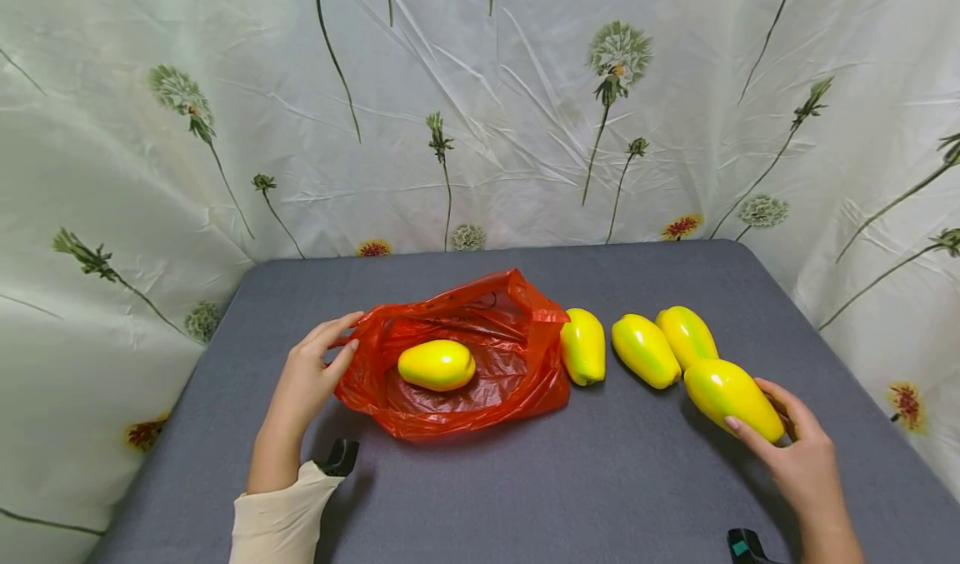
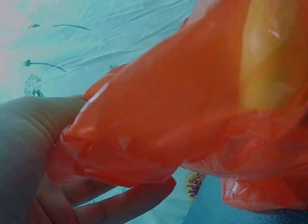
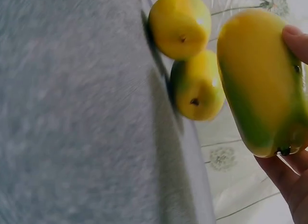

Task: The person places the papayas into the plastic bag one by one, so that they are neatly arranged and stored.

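My left hand (image 1: 311,372) grips the left rim of a red plastic bag (image 1: 480,418), its thumb and fingers on either side of the film. The bag lies on its base with its mouth open, and one yellow papaya (image 1: 437,365) rests inside. In the left wrist view the bag (image 2: 144,118) fills much of the picture, a papaya showing dimly through it. At the right, my right hand (image 1: 802,443) holds another papaya (image 1: 733,399) between thumb and fingers, raised over the table. The right wrist view shows this papaya (image 3: 260,84) with green patches and a dark tip.
Three more papayas lie right of the bag: one papaya (image 1: 583,346) against its side, then a second (image 1: 647,351) and a third (image 1: 686,335) side by side. The grey table (image 1: 525,497) ends at a flowered curtain (image 1: 517,131) behind.
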A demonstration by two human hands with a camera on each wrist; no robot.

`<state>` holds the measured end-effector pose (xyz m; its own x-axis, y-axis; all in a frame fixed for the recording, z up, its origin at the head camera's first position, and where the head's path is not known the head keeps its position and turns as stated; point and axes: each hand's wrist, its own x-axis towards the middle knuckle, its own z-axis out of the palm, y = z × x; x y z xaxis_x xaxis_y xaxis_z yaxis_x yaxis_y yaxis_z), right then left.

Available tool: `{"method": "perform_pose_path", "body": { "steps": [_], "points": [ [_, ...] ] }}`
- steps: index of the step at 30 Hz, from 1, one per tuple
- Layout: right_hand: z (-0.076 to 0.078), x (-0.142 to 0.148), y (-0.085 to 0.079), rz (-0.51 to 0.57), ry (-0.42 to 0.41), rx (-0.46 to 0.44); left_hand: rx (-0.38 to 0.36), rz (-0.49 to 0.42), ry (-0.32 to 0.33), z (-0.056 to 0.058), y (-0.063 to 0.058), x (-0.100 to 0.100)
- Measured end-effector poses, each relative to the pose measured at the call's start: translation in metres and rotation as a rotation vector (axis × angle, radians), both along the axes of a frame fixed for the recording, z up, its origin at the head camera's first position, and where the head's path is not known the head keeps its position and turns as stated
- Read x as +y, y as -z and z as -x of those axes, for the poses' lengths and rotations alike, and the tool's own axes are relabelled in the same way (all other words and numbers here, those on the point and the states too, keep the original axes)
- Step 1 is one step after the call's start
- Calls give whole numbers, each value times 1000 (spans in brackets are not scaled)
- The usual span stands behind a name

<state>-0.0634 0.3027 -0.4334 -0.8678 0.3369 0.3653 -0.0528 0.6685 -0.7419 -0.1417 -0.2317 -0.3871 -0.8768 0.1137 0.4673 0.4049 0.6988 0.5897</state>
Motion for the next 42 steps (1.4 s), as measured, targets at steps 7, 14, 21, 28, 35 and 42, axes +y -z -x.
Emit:
{"method": "perform_pose_path", "body": {
  "steps": [7, 14, 21, 28, 35, 42],
  "points": [
    [4, 3, -1, 10, -68, 85, -3, -4, -1, -1, 0, 0],
    [19, 1, -8, -7, -169, 170, 4, -4, -2, 0, -1, -1],
    [31, -17, -32, -14, -283, 221, 4, 9, 3, 0, -1, 1],
    [40, -42, -59, -52, -401, 301, -6, 13, 1, -1, -2, 2],
    [53, -71, -75, -67, -514, 343, -12, 13, -5, -2, -3, 0],
    [65, -101, -90, -62, -656, 389, 5, 11, -5, -2, -4, -1]
  ]
}}
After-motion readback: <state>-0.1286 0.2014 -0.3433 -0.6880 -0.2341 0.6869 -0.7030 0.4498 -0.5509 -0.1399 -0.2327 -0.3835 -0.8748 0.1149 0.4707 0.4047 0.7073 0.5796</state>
